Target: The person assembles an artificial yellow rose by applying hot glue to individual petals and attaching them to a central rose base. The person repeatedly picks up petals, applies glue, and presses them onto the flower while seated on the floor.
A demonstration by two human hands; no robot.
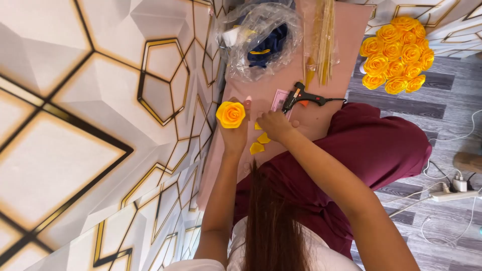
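The yellow rose (231, 114) is a rolled flower of bright yellow-orange petals curling tightly around a darker centre, and it sits at the fingertips of the left hand (236, 131), which is closed around its base and holds it up above the pink board (346, 30). Just beside that hand, the right hand (274, 125) rests on the board with its fingers curled down; whether it pinches anything cannot be told. Between the two hands and close under the right wrist lie loose yellow petals (259, 143), flat on the board. Just beyond the right hand's knuckles lies a black glue gun (301, 95) with an orange trigger, partly on a small pink card (279, 98). Farther out from the hands are a bundle of thin wooden sticks (325, 40) and a crumpled clear plastic bag (261, 37) with dark blue material inside. Well away from the right hand, on the grey wood-look floor (452, 100), stands a round bunch of finished yellow roses (397, 54), and white cables with a power strip (454, 194) trail nearby. A wall (75, 125) of white and gold hexagon panels stands past the left hand.
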